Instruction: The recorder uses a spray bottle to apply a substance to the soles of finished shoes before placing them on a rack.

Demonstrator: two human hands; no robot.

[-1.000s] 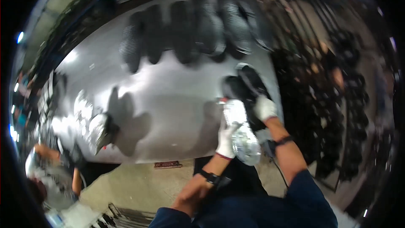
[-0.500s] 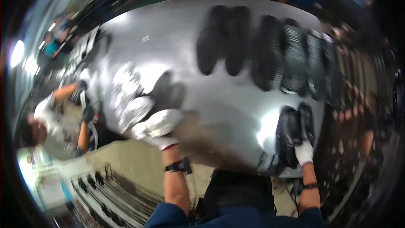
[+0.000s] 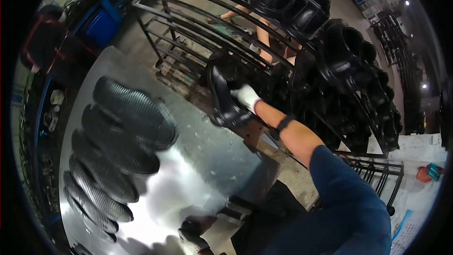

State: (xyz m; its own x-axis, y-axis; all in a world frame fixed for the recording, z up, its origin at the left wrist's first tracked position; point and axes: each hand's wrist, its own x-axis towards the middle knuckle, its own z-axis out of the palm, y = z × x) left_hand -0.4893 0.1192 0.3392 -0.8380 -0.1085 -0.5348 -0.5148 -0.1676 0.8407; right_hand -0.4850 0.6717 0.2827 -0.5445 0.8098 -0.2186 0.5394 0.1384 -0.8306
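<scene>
My right hand [image 3: 247, 98], in a white glove, grips a glossy black shoe [image 3: 218, 89] by its opening. The shoe is held beyond the table's edge, beside a black metal rack. Low in the picture is my left hand [image 3: 192, 242], also white-gloved and partly cut off by shadow and blur. Its fingers lie against a dark object [image 3: 200, 224] at the table's near edge; I cannot make out its kind or whether it is gripped. Several dark, ribbed shoe soles [image 3: 137, 111] lie in a row along the left of the metal table [image 3: 207, 160].
The black rack [image 3: 188, 16] runs along the far side, and several black shoes [image 3: 306, 12] sit on its bars at the right. Behind the bars show another person's arms [image 3: 264, 38]. A second low rack [image 3: 377, 172] stands at the right, and a blue bin [image 3: 100, 27] at the far left.
My view has swung right toward the rack. My right hand has moved from the pair of shoes on the table to beside the rack, with a shoe. My left hand has left the silvery wrapped shapes.
</scene>
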